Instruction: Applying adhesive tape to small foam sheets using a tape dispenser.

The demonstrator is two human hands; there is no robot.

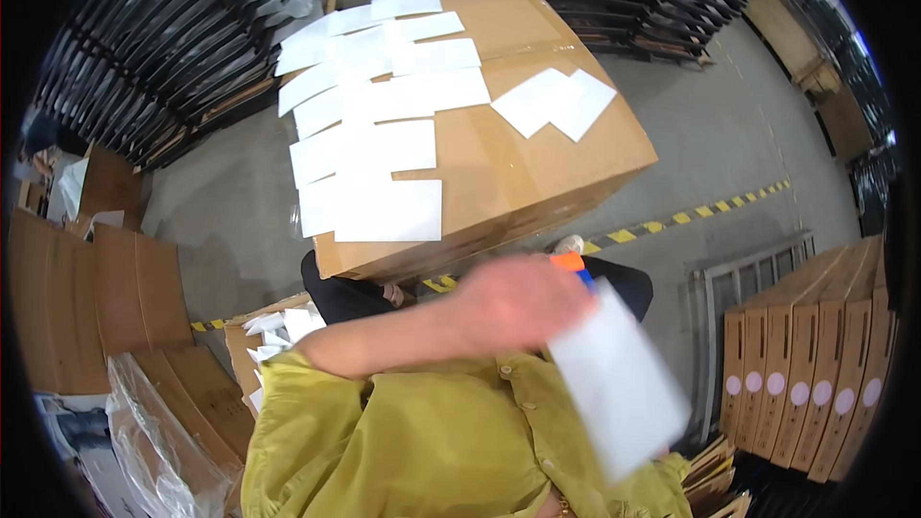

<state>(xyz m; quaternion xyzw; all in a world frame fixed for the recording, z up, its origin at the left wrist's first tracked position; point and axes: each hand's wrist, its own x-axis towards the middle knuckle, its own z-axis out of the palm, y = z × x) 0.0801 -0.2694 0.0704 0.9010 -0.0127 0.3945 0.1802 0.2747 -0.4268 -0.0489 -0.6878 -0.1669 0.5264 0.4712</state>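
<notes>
My left forearm crosses in front of me from the left, and my left hand (523,302) is closed in a motion-blurred fist. Out of its far side sticks a small orange and blue object (570,262), whose kind I cannot make out. A white paper sheet (619,384), smeared by motion, hangs at an angle right against this hand. What grips the sheet is hidden. My right hand does not show; only part of the right sleeve appears below the sheet. Ahead stands a big cardboard box (470,187), with overlapping white sheets (389,211) in rows on its left half.
Two more white sheets (556,101) overlap on the box's right side. An open carton (240,355) with crumpled white paper stands by my left side. Flat brown cartons (806,364) stand upright at the right. Black stacked frames (182,29) line the back. Striped tape (681,218) marks the floor.
</notes>
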